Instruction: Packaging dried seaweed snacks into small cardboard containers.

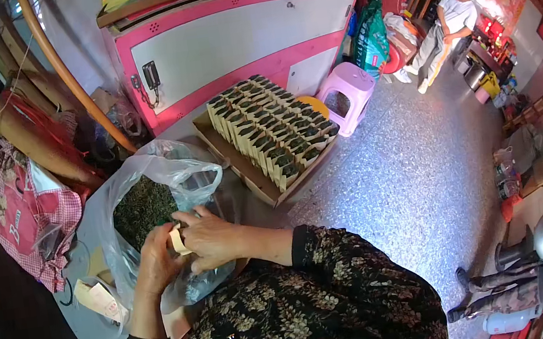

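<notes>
A small cream paper packet (179, 240) is held between my two hands, over the near side of an open clear plastic bag (114, 202). My left hand (158, 261) grips its left side with thumb and fingers. From the right, my right hand (211, 238) holds it, fingers reaching over its top. Dark green dried leaves (144, 208) fill the bag. Beyond my right hand, a shallow cardboard box (253, 185) carries rows of upright cream packets (266, 128) with dark leaves showing at their tops. What the held packet contains is mostly hidden by my fingers.
More paper pieces (100, 300) lie in a plastic container at the grey table's (83, 331) left. A checked cloth bag (28, 214) hangs left. A pink-framed cabinet (233, 45) stands behind, a lilac stool (349, 88) beside the box. One person sits far right; another, helmeted, is lower right.
</notes>
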The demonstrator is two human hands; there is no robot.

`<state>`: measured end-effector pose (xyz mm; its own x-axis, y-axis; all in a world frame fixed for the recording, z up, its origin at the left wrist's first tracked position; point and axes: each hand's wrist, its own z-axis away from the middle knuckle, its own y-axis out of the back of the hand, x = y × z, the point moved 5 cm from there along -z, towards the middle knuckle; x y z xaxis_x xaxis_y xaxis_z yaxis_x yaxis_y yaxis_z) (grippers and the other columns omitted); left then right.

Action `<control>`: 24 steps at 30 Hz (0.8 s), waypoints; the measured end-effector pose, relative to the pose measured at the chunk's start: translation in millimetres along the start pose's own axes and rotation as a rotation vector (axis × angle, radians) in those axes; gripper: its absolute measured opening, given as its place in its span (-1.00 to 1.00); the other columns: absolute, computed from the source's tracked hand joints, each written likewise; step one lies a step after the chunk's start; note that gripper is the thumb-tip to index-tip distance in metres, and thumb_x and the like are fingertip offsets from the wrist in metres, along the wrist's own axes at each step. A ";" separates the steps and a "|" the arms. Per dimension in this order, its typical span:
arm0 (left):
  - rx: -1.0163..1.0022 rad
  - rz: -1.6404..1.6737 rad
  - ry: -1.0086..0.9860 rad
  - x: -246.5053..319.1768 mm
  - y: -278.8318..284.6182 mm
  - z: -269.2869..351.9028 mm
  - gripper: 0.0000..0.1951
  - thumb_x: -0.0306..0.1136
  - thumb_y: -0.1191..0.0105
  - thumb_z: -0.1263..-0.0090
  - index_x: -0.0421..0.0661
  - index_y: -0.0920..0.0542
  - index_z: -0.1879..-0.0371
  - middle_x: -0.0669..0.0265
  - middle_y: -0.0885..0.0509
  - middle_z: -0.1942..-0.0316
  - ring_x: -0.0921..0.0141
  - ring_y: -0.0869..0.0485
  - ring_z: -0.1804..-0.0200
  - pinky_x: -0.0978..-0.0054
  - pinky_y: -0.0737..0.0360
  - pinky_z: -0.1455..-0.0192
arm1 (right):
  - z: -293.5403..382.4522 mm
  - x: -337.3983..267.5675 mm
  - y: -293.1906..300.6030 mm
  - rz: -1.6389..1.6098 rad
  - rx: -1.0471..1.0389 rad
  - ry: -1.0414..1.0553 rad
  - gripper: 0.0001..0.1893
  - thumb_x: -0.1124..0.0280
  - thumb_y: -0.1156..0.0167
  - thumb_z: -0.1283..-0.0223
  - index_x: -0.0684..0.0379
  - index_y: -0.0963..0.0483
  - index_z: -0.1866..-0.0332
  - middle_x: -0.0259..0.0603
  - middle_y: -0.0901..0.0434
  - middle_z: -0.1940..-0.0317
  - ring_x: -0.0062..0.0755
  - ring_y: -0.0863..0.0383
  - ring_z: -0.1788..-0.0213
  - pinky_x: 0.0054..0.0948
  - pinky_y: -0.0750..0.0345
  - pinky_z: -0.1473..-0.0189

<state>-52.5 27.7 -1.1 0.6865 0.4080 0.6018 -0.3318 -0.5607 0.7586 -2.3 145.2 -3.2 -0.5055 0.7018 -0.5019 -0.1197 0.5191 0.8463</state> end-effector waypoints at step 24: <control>-0.001 0.071 0.101 -17.7 -3.7 10.0 -0.38 -0.30 -0.42 0.02 -0.21 -0.48 -0.05 0.19 -0.60 0.13 0.30 -0.60 0.09 0.40 -0.53 0.06 | -9.7 14.1 -15.3 -0.056 0.114 -0.082 -0.79 0.34 -0.21 0.16 0.27 -0.58 0.45 0.02 -0.63 0.34 0.09 -0.54 0.07 0.03 -0.45 0.04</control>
<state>-57.0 15.3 -17.1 0.5924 0.4378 0.6763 -0.3779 -0.5903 0.7132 -15.9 142.4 -21.5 -0.4286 0.7051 -0.5649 -0.0461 0.6074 0.7931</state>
